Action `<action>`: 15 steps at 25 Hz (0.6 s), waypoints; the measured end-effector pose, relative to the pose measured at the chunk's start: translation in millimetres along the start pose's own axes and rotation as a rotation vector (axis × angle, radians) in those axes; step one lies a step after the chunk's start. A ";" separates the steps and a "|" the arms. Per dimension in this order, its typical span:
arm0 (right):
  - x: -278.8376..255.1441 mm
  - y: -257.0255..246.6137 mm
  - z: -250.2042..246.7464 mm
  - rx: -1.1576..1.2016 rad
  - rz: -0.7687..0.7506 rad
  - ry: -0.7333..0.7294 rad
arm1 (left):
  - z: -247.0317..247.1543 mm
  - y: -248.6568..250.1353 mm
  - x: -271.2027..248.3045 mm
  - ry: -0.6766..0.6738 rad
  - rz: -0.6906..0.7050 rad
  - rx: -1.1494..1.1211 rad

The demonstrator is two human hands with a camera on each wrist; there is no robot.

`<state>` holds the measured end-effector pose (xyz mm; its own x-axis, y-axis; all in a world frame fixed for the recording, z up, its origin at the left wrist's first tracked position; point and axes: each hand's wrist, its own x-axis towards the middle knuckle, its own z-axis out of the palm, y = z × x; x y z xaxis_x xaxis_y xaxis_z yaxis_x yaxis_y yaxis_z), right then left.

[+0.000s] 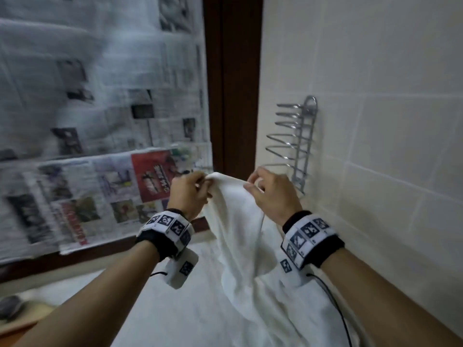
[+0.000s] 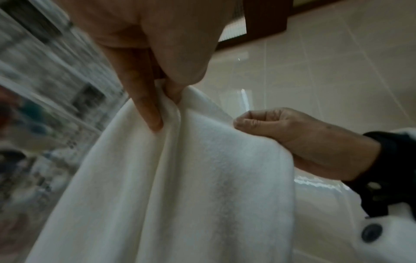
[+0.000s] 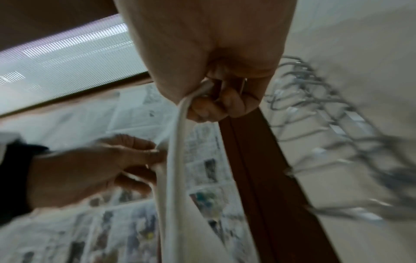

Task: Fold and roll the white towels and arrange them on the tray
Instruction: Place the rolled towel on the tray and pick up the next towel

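At far left, newspaper sheets [image 1: 82,116] cover a window; the print is blurred and I cannot read it. A dark brown wooden frame [image 1: 233,78] stands upright to the right of the sheets.

My left hand [image 1: 188,194] is raised in front of the newspaper. Its thumb and fingers [image 2: 146,106] are curled and pinch the top edge of the white towel [image 1: 238,234]. The left wrist view confirms the grip: fabric bunches between thumb and forefinger. A wristband with black-and-white markers [image 1: 167,229] sits on that wrist.

The towel is held up between both hands, its top edge stretched from one hand to the other. The cloth hangs down in loose folds, and its lower part lies on a white surface [image 1: 190,309] that I cannot tell from further white cloth.

My right hand [image 1: 270,194] is at the same height, just beside the left, apart from it by a short span of towel edge. Its fingers [image 3: 213,106] are curled and clamp the towel's hem, as the right wrist view shows. This wrist bears a like marker band [image 1: 310,236], with a black cable [image 1: 333,301] running from it.

At right, a chrome wire rack [image 1: 295,141] is fixed to the beige tiled wall [image 1: 388,96], just behind my right hand.
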<state>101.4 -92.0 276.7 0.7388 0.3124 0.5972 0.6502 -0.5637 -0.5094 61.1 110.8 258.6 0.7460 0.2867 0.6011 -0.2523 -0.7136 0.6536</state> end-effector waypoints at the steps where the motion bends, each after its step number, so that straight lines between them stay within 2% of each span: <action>1: 19.7 -26.5 -2.9 0.077 -0.050 0.022 | -21.6 4.2 6.1 0.000 -0.033 -0.046; 3: 56.7 -85.3 -7.7 0.296 -0.097 -0.001 | -66.9 24.4 14.4 -0.083 -0.128 -0.244; 4: 69.7 -106.6 -10.1 0.403 -0.082 -0.068 | -79.0 36.6 15.0 -0.152 -0.172 -0.372; 6: 91.8 -151.2 -8.8 0.516 -0.093 -0.194 | -111.4 57.5 11.5 -0.176 -0.132 -0.423; 8: 105.2 -185.6 -3.0 0.563 -0.096 -0.249 | -141.4 64.1 7.5 -0.052 -0.035 -0.223; 11: 110.5 -216.6 0.0 0.742 0.015 -0.316 | -179.5 49.6 10.2 0.142 0.038 0.099; 15: 102.5 -230.6 0.9 0.708 -0.039 -0.331 | -221.4 40.7 5.3 0.138 -0.025 0.184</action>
<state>27.3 70.7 454.8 0.6550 0.5968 0.4635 0.5528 0.0396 -0.8323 -81.6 224.8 390.2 0.6558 0.3816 0.6514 -0.1091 -0.8058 0.5820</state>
